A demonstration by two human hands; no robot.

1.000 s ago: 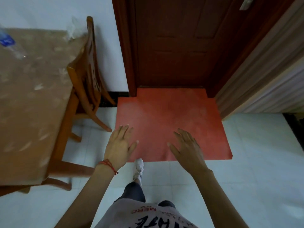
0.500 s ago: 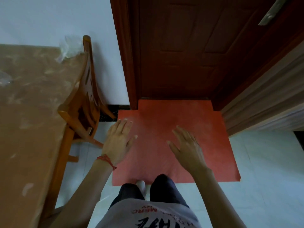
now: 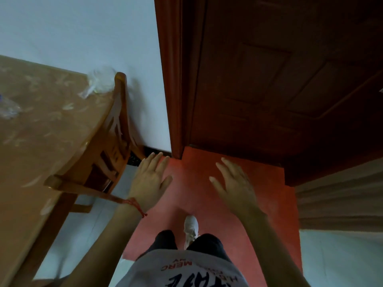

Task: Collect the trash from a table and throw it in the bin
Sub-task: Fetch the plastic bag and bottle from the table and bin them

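A brown patterned table (image 3: 41, 131) fills the left side. On its far corner lies a crumpled clear plastic wrapper (image 3: 99, 83), and a second clear plastic piece (image 3: 8, 108) sits at the left edge of the view. My left hand (image 3: 149, 181), with a red string at the wrist, hovers with straight fingers over the floor beside the table and holds nothing. My right hand (image 3: 234, 187) is held out the same way over the red mat, also holding nothing. No bin is in view.
A wooden chair (image 3: 107, 150) is tucked against the table's right side, close to my left hand. A dark wooden door (image 3: 269, 79) stands ahead with a red mat (image 3: 196, 199) on the pale tiled floor. A ribbed panel (image 3: 339, 195) lies right.
I have stepped forward onto the red mat, closer to the door and the table's corner. Both hands stay spread and holding nothing. The view has tilted and turned a little left.
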